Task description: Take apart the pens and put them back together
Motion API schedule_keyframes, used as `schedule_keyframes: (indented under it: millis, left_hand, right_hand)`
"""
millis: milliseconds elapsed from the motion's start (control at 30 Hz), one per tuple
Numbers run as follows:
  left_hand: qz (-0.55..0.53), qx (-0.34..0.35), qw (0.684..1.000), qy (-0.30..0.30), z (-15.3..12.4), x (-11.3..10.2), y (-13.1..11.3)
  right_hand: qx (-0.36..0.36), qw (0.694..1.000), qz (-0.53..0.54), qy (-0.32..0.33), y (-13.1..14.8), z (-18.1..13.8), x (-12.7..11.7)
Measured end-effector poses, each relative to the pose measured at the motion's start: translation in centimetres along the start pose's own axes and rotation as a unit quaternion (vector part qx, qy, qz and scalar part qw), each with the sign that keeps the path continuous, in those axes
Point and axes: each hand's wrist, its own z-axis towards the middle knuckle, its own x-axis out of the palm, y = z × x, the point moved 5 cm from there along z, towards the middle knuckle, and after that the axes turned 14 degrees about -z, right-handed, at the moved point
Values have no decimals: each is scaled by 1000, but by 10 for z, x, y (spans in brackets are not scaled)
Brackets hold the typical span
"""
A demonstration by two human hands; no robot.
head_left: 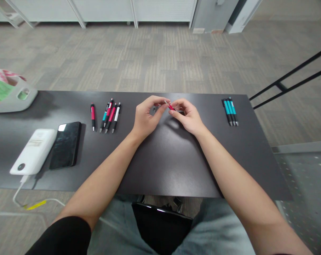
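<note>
Both hands meet above the far middle of the dark table, with a red pen part (171, 106) between them. My right hand (188, 115) pinches its red barrel between thumb and fingers. My left hand (149, 115) is closed at the other end, with thumb and forefinger on a thin pale tip (165, 102). Fingers hide much of this piece. Left of the hands lies a loose row of pens: a white pen (116, 117), red ones and a teal one (104, 117). A single red pen (92, 117) lies a little apart. Several teal pens (230, 111) lie side by side at the right.
On the left of the table (165, 170) are a black phone (65, 145) and a white power bank (34, 150) with a cable (18, 191). A white basket (24, 94) holding colourful items stands at the far left. Black bars (290, 78) extend from the right.
</note>
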Motion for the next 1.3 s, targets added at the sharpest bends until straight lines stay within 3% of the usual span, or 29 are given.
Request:
schedule_keyframes:
  millis: [167,433,667,900,1067,1300]
  left_hand:
    - [65,89,994,27,-2,4,-7]
    - [62,70,995,27,-3,1,1]
    - [72,50,995,42,-5,3,1]
    - [101,130,985,50,-6,1,-2]
    - [111,75,991,28,-2,-5,11]
    - [78,47,996,-15,-4,-4,2]
  right_hand:
    - [-58,997,-49,-35,-1,-1,-6]
    - [-43,992,-86,-80,11,-2,-10]
    - [-39,992,-89,-82,12,-1,-10]
    - [-37,992,-85,-86,13,-1,-10]
    - [-41,993,-74,-81,14,-1,-8]
    - [-78,992,-68,-73,11,-4,-7]
